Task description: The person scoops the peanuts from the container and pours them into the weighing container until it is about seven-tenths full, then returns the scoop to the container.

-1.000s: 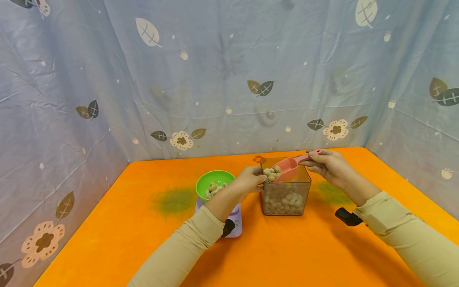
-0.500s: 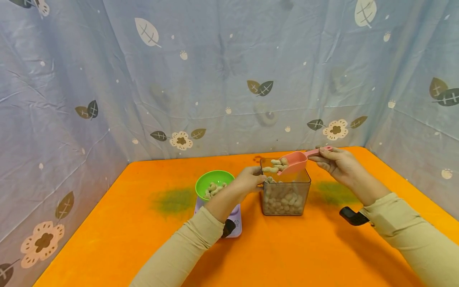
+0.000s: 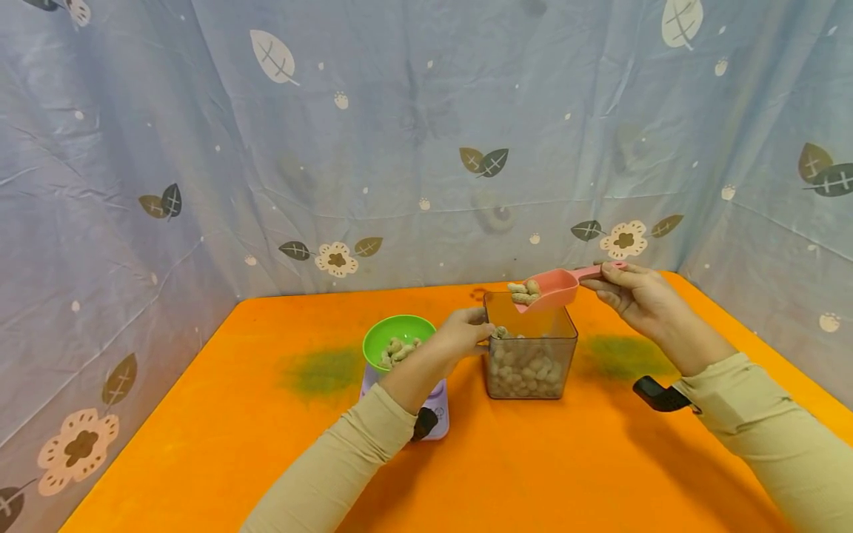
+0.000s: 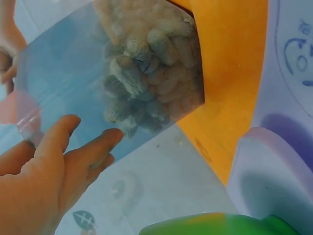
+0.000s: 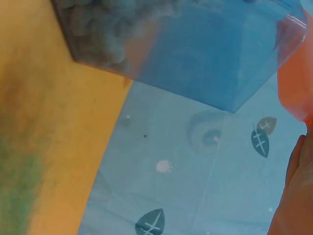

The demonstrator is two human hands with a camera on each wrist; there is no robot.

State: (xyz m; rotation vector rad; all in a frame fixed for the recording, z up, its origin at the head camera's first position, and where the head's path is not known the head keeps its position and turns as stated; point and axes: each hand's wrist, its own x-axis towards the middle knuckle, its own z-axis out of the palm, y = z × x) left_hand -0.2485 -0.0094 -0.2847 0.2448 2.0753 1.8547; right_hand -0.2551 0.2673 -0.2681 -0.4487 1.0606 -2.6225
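A clear square container (image 3: 529,363) half full of peanuts in shell stands mid-table. My left hand (image 3: 464,333) rests against its upper left corner; in the left wrist view the left hand's fingers (image 4: 93,152) lie fairly straight on the container's wall (image 4: 73,73), with peanuts (image 4: 151,83) behind it. My right hand (image 3: 633,292) pinches the handle of a pink scoop (image 3: 556,287), held level above the container's rim with a few peanuts (image 3: 523,290) in it. The right wrist view shows the container (image 5: 195,49) and an edge of the scoop (image 5: 296,83).
A green bowl (image 3: 397,337) holding some peanuts sits on a lilac scale (image 3: 438,403), left of the container. The orange table (image 3: 533,474) is walled by a blue leaf-print cloth (image 3: 426,148) on three sides. The scale (image 4: 288,147) and bowl rim (image 4: 215,224) lie close to my left hand.
My right hand has lifted the loaded scoop out of the container, up and slightly right, to above the rim. My left hand has stayed at the container's corner.
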